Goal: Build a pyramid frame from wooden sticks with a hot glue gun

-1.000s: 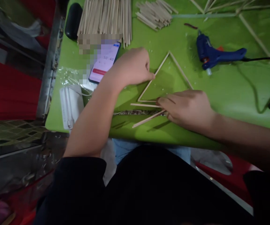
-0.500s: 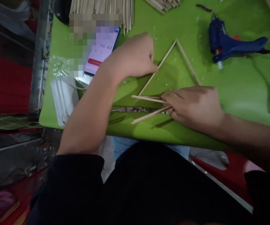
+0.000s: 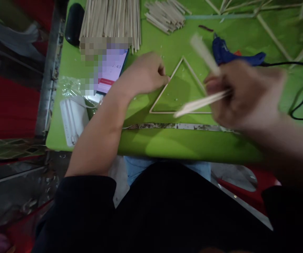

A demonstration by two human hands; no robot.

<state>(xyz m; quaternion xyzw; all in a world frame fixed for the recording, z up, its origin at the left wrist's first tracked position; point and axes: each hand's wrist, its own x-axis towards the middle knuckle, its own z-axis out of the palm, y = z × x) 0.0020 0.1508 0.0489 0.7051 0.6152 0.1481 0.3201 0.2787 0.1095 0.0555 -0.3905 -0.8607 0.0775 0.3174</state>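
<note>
A triangle of thin wooden sticks point(image 3: 159, 96) lies flat on the green tabletop. My left hand point(image 3: 151, 72) is closed at its left side, thumb and finger pinching that stick. Smeared by motion, my right hand point(image 3: 246, 93) is above the triangle's right corner and hides it. Its fingers are wrapped round several loose wooden sticks point(image 3: 202, 103), some pointing left and others up toward the far side. Just beyond the right hand lies a blue glue gun point(image 3: 221, 49), partly covered by it.
A long stick bundle point(image 3: 111, 21) and shorter sticks point(image 3: 165, 15) lie at the back. Left are a phone point(image 3: 111, 68), a white power bank point(image 3: 73, 119) and a black case point(image 3: 74, 24). A stick frame point(image 3: 274, 31) stands back right; a black cable point(image 3: 293, 64) trails right.
My right hand has lifted from the triangle's bottom side and moved right and away from me, still with sticks in it. My left hand stays at the triangle's left side. The view has shifted.
</note>
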